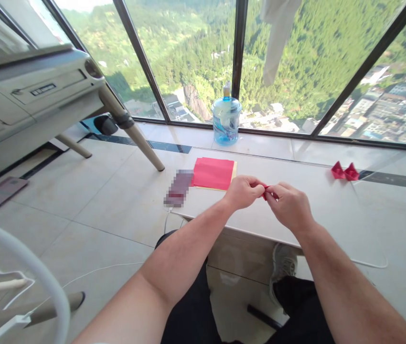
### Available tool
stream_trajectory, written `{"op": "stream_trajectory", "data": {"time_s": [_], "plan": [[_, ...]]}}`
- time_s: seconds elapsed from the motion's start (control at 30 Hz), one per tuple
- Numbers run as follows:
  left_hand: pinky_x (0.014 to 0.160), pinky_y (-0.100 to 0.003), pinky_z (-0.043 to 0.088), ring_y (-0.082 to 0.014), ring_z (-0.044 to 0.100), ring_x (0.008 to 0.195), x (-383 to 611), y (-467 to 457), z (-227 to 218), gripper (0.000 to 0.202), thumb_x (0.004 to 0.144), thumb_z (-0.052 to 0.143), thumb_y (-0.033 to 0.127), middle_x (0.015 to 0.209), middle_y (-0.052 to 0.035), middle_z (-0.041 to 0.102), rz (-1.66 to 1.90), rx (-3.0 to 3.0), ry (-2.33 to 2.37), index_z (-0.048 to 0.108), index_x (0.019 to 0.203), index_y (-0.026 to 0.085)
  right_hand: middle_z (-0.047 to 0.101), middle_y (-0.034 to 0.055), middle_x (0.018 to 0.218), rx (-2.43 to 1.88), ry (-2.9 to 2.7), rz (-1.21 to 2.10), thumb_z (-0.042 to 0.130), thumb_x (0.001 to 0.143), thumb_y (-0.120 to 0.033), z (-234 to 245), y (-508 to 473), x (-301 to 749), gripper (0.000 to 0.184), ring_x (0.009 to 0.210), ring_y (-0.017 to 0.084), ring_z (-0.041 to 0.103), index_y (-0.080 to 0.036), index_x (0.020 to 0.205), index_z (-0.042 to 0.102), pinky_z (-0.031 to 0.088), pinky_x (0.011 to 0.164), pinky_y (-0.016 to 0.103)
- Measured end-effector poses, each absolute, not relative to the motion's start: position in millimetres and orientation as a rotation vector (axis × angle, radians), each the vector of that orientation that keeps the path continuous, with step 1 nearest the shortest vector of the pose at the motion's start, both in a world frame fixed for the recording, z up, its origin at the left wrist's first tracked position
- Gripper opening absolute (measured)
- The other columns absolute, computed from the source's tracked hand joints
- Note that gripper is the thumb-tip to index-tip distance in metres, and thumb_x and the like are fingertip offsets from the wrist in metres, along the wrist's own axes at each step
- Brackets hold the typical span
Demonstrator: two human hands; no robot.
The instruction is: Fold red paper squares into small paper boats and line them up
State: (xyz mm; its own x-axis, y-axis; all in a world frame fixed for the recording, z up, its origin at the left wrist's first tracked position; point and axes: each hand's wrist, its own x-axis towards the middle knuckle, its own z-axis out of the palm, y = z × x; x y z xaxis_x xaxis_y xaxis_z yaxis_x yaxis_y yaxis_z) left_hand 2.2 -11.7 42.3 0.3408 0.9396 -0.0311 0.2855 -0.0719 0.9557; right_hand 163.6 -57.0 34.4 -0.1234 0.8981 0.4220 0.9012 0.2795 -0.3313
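Note:
My left hand (243, 191) and my right hand (288, 205) meet over a low white table (317, 210), both pinched on a small folded piece of red paper (266, 189) that mostly hides between the fingers. A stack of red paper sheets (213, 173) lies flat on the table just left of my hands. Two finished red folded paper shapes (345, 171) sit at the table's far right.
A phone (178, 188) with a white cable rests at the table's left edge. A large blue water jug (226, 118) stands by the window. A grey table leg (131, 128) slants at left; another phone (0, 192) lies on the floor.

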Motion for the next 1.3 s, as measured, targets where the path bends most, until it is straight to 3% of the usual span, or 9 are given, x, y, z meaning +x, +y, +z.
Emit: {"op": "stream_trajectory", "data": {"time_s": [0.17,0.6,1.0,1.3], "plan": [[0.059,-0.020,0.049,-0.0128,0.065,0.068,1.3,-11.8,44.4,0.023,0.075,0.057,0.021,0.070,-0.0034,0.072,0.817,1.538,1.106,0.078,0.084,0.014,0.068,0.0036,0.077,-1.584,-1.995,0.037,0.057,0.090,-0.028,33.9,-56.6,165.6,0.021,0.065,0.015,0.058,-0.022,0.080,0.075,0.035,0.059,0.027],[0.070,-0.023,0.055,-0.0140,0.068,0.074,0.7,-11.6,48.2,0.025,0.069,0.064,0.014,0.077,-0.0045,0.075,0.805,1.405,0.987,0.077,0.090,0.013,0.067,0.0033,0.074,-1.595,-1.948,0.016,0.055,0.090,-0.027,36.1,-58.8,162.0,0.023,0.066,0.016,0.058,-0.022,0.079,0.074,0.036,0.061,0.027],[0.074,-0.028,0.059,-0.0146,0.068,0.071,4.1,-11.8,48.9,0.019,0.066,0.062,0.012,0.072,-0.0056,0.073,0.883,1.213,0.991,0.076,0.079,0.011,0.069,0.0064,0.085,-1.611,-1.969,-0.071,0.050,0.095,-0.028,34.9,-59.9,159.8,0.024,0.069,0.017,0.057,-0.020,0.087,0.071,0.035,0.062,0.028],[0.077,-0.032,0.060,-0.0154,0.068,0.068,6.2,-13.1,50.9,0.019,0.063,0.060,0.010,0.066,-0.0054,0.071,0.887,1.104,0.981,0.075,0.074,0.010,0.066,0.0050,0.081,-1.546,-2.000,-0.067,0.047,0.096,-0.026,34.9,-60.0,160.1,0.024,0.070,0.017,0.056,-0.020,0.085,0.068,0.034,0.063,0.028]]}}
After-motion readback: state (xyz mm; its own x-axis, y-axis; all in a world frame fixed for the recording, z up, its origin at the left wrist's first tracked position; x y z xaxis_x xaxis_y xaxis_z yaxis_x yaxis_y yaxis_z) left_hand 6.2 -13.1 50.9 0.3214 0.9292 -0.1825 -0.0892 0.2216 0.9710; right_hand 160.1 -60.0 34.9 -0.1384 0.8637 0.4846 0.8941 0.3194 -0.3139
